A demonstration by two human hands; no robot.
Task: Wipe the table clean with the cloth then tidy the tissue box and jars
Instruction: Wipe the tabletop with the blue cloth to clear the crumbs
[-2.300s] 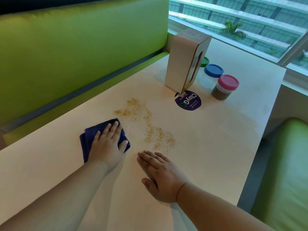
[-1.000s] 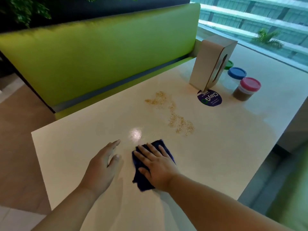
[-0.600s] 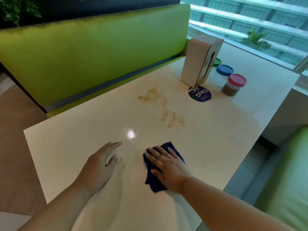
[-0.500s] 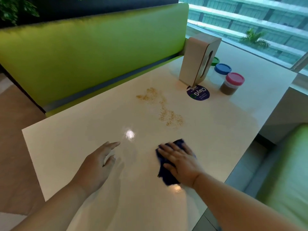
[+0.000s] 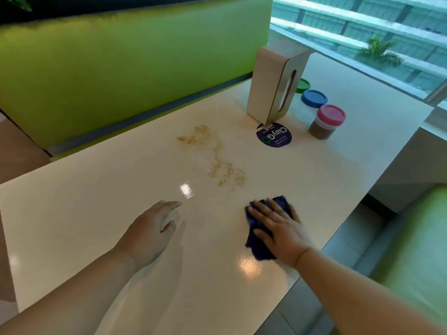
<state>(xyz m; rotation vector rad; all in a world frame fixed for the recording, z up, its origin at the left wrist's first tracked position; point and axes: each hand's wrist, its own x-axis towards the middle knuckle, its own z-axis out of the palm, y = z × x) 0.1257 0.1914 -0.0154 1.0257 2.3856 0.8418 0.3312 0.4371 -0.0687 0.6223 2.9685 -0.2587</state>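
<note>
The cloth (image 5: pixel 260 251) was pressed flat beneath the spread right hand (image 5: pixel 280 230); the left hand (image 5: pixel 147 235), fingers relaxed, held nothing. The crumbs (image 5: pixel 226 171) were probably best gathered with firm, overlapping strokes.

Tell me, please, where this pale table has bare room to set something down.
Bare: the pale table left of the left hand, and the strip between the dark blue cloth under the right hand and the pink-lidded jar. Crowded: the far end, with the upright beige tissue box, round purple sticker and jars; scattered brown crumbs cover the middle.
</note>
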